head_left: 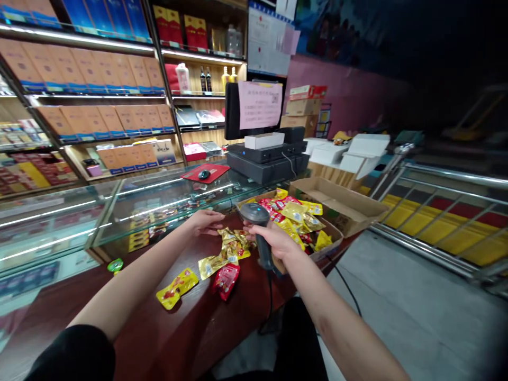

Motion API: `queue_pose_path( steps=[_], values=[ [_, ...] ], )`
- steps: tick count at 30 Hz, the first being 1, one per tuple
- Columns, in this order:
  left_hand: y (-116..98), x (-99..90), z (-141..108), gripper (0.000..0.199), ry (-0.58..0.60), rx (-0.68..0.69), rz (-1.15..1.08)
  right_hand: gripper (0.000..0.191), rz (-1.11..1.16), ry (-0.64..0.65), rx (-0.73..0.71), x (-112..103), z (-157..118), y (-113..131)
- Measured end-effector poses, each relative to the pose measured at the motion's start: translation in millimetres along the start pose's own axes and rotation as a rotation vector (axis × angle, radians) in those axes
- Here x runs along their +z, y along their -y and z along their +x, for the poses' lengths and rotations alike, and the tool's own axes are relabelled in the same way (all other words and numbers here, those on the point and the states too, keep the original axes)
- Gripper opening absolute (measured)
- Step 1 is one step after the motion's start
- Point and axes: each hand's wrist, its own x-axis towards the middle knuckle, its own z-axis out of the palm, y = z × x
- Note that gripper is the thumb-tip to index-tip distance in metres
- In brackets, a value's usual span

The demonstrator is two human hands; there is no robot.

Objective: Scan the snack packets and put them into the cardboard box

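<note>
Labels can't be made out, tbh: the print on the snack packets and the pink notice taped to the monitor is too small and blurry. A black barcode scanner is gripped in the right hand, and the left hand is held open just beside it, so the hands are apart. Gold packets are piled loosely on the dark red counter below, with a yellow packet and a red packet lying nearer. More packets are heaped in a cardboard box on the right.

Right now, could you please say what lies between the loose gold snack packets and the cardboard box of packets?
The head view shows the right hand holding a barcode scanner there.
</note>
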Motion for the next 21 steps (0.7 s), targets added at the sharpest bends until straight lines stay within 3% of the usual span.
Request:
queue_pose_path(
  steps=[4, 9, 16, 21],
  values=[
    [30.6, -24.4, -19.2, 0.049, -0.051, 0.011, 0.059, 0.026, -0.012, 0.041, 0.078, 24.5, 3.7, -30.3],
    [72.3, -32.8, -31.1, 0.045, -0.122, 0.160, 0.368, 0.024, 0.013, 0.076, 0.210, 43.2, -7.2, -61.6],
    [107.2, -21.4, -37.2, 0.039, -0.160, 0.397, 0.817, 0.023, 0.109, -0.016, 0.310, 46.8, -28.5, -92.5],
    [109.6, -4.1, -41.2, 0.032, -0.098, 0.377, 1.097, 0.020, 0.158, -0.003, 0.318, 48.7, -29.7, -100.2]
  ],
)
